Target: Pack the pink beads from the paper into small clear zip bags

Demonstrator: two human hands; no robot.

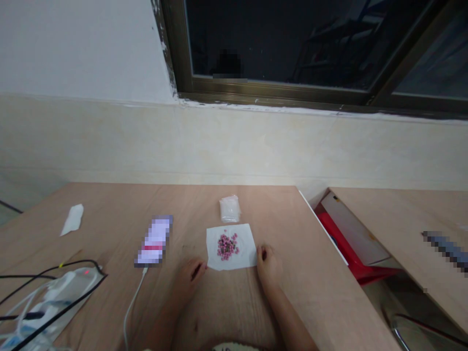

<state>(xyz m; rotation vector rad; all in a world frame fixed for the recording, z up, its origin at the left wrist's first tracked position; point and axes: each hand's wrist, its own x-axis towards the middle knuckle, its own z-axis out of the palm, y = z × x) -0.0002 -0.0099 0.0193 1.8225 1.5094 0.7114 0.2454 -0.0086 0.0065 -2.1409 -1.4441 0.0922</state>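
A white sheet of paper (214,261) lies on the table, carrying a heap of small pink pieces with dark green bits, like dried flower buds (227,246). At the lower left corner of the sheet rests my left hand (190,277), its fingers loosely curled around a hollow with nothing visible inside. My right hand (268,267) is curled in the same way against the right edge of the paper. Whether either set of fingertips pinches the edge cannot be made out. Just behind the paper sits a small stack in clear plastic wrapping (230,208).
To the left lies a phone (154,241) with a white charging cable (133,304). A power strip (75,287) with tangled cords fills the near left. Farther back is a crumpled white tissue (73,218). Past the table's right edge are a red object (338,239) and another table (402,214).
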